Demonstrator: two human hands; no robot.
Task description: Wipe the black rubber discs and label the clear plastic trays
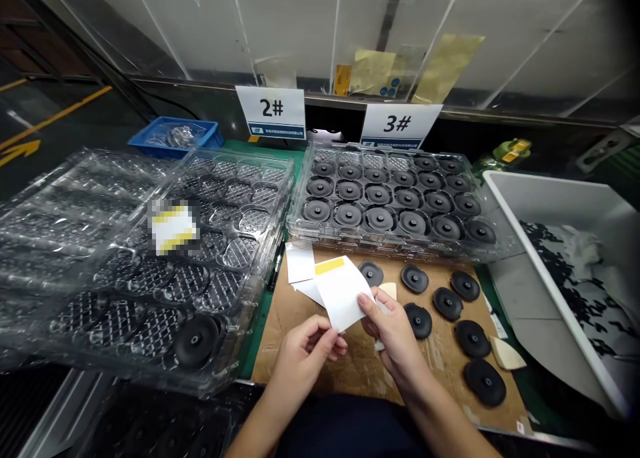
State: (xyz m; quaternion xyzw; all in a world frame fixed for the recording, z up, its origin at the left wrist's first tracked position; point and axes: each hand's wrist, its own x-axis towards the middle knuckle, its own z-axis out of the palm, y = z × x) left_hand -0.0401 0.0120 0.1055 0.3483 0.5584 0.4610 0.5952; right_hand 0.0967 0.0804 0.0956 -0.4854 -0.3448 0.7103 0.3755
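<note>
A white paper slip [343, 295] with a yellow strip along its top edge is held up over the brown board [345, 365]. My left hand [313, 348] pinches its lower corner, and my right hand [390, 325] grips its right side, thumb on top. Something whitish shows under my right palm, too hidden to make out. More white papers [301, 263] lie on the board just behind the slip. Several black round discs [473, 339] rest on the board to the right of my right hand, with a cream wedge-shaped pad [507, 353] beside them.
Clear trays [225, 211] stand at left, one bearing a disc [196, 340] and a yellow-striped label [173, 229]. A filled disc tray [385, 198] is behind the board. A blue bin [175, 137] stands back left; a white bin [555, 351] with black parts stands right.
</note>
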